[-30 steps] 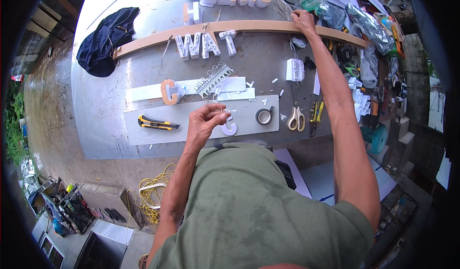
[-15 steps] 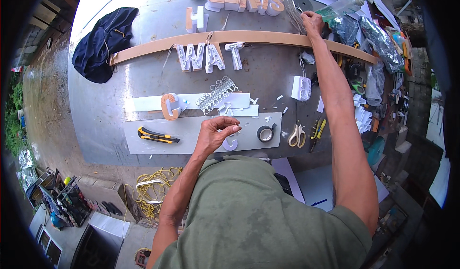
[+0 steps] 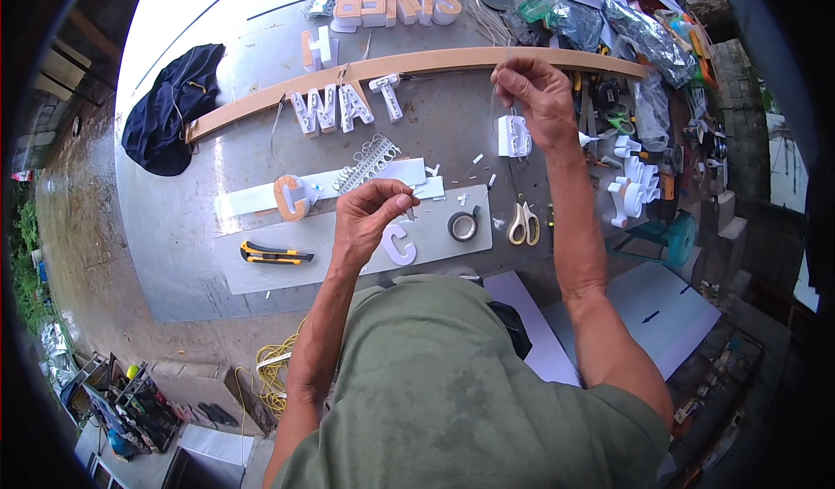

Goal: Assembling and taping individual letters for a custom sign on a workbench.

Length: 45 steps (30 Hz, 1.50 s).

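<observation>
My right hand [image 3: 535, 97] is raised over the table with its fingertips pinched on a thin clear strand [image 3: 503, 71] that runs up and down past the fingers. Just below it stands a white block letter [image 3: 515, 137]. My left hand [image 3: 370, 215] hovers over a grey board [image 3: 261, 271], thumb and fingers pinched on a small bit that looks like the strand's other end. A white C-shaped piece [image 3: 398, 245] lies right beside that hand. A tape roll [image 3: 463, 225] and scissors [image 3: 523, 224] lie between my hands.
A yellow-black utility knife [image 3: 274, 253] lies on the board. Beyond are an orange C-shaped piece [image 3: 294, 197], three white letters [image 3: 348, 106] hanging from a long curved wooden strip [image 3: 417, 63], orange letters [image 3: 391, 2], a dark cloth [image 3: 170, 110] and cluttered tools [image 3: 644, 97] at right.
My right hand has drawn back from the far wooden strip toward me, pulling the strand with it. My left hand stays pinched over the grey board.
</observation>
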Tool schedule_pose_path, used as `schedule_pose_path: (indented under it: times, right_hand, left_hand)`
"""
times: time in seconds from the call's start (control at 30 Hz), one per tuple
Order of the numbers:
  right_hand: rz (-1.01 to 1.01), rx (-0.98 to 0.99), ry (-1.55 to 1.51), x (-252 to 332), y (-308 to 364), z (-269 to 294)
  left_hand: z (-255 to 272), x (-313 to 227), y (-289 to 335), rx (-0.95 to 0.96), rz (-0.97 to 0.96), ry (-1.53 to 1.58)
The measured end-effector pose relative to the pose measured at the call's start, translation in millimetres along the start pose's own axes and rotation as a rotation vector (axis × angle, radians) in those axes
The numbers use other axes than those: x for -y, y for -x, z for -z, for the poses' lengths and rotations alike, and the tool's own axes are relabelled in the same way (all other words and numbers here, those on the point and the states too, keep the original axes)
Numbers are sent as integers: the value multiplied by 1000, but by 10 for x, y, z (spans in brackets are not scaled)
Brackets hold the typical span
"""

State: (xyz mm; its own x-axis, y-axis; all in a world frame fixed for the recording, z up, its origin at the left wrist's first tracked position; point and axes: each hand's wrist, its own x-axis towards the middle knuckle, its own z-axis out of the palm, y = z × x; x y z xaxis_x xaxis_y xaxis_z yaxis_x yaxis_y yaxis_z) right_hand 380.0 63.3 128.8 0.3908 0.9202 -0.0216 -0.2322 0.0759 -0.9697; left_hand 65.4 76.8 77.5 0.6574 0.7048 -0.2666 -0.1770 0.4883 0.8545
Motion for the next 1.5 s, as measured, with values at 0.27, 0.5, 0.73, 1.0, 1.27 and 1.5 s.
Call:
schedule_pose_path:
  times: [0.27,0.5,0.73,1.0,1.27,1.5]
  right_hand:
    - [-208,92,-206,-308,1101,-713]
    - [-287,-38,-287,-629,1386,-855]
    - [-551,-105,-712,-919,1484,-595]
    - [-608,-230,-707,-1066,1648,-744]
    - [-753,38,239,-582,1744,-811]
    - [-283,173,108,197,1819,-986]
  left_hand:
    - [11,-78,205,74,-79,237]
    - [190,80,450,121,0,103]
    - [105,212,671,155,-16,-141]
    - [-156,155,666,-82,-269,-639]
    - [-32,60,575,-105,-169,-262]
    - [-81,-186,664,74,-121,-415]
